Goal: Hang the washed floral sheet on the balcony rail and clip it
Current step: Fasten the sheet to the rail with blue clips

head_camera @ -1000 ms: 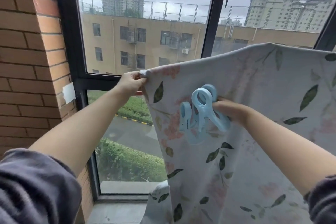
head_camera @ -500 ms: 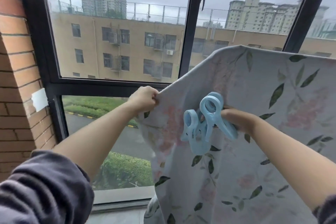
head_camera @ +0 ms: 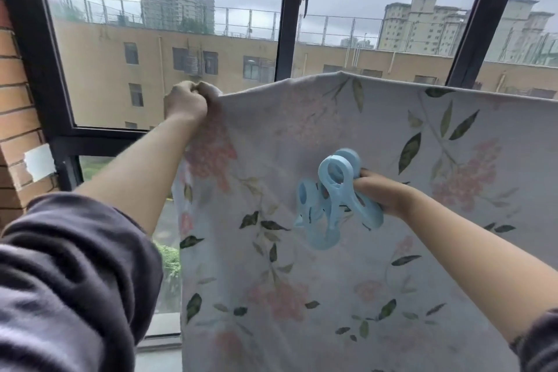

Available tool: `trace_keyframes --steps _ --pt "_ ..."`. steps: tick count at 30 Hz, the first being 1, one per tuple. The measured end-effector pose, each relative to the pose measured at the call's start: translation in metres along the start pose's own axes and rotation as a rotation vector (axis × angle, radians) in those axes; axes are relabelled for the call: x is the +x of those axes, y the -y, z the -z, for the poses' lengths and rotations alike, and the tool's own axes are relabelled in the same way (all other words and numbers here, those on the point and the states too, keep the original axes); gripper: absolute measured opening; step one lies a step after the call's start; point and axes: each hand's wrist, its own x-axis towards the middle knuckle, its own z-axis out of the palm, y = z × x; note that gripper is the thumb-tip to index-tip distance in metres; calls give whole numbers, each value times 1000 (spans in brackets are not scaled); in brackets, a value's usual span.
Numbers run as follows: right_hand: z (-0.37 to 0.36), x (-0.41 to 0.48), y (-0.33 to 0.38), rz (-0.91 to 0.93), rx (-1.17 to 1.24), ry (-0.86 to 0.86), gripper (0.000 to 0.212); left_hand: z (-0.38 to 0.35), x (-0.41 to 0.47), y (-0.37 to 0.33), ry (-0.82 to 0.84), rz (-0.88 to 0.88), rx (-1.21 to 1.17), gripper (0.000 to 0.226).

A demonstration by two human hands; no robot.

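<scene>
The floral sheet (head_camera: 356, 136), pale with pink flowers and green leaves, hangs in front of the window and fills the right and lower view. Its top edge runs taut from the upper middle to the right; what bears it is hidden. My left hand (head_camera: 188, 101) grips the sheet's top left corner, raised in front of the glass. My right hand (head_camera: 382, 193) holds a bunch of light blue clothes clips (head_camera: 329, 199) against the front of the sheet, about halfway down.
A black window frame (head_camera: 285, 27) with a vertical bar and handle stands behind the sheet. A brick wall (head_camera: 15, 118) rises on the left, with a white patch stuck to it. Buildings, a road and hedges lie outside.
My left hand has lifted the sheet's corner higher and pulled it tighter. The view has shifted right and up. My right hand keeps the clips at the same spot on the sheet.
</scene>
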Motion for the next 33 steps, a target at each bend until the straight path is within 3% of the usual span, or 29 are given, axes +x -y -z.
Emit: trace_keyframes --steps 4,7,9,11,14,21,25,29,33 --pt "12 6 -4 74 67 -37 20 -30 -49 -21 324 50 -223 48" --pt "17 4 -8 110 83 -22 14 -64 -80 0 358 87 -169 61" --pt "19 3 -13 129 83 -7 13 -74 -87 10 293 136 -185 69" --pt "25 -2 -21 139 83 15 13 -82 -97 9 239 165 -296 65" --pt "28 -6 -35 118 83 34 19 -86 -102 5 373 146 -443 51" --pt "35 -14 -52 62 129 -43 14 -85 -90 11 376 212 -333 59" --pt "30 -14 -62 46 165 -121 13 -95 -112 28 118 -1 -150 56" --pt "22 -10 -78 15 225 -179 19 -107 -153 52 107 -199 -115 61" --pt "27 1 -116 -199 154 -362 12 -122 -194 74 43 -512 219 62"
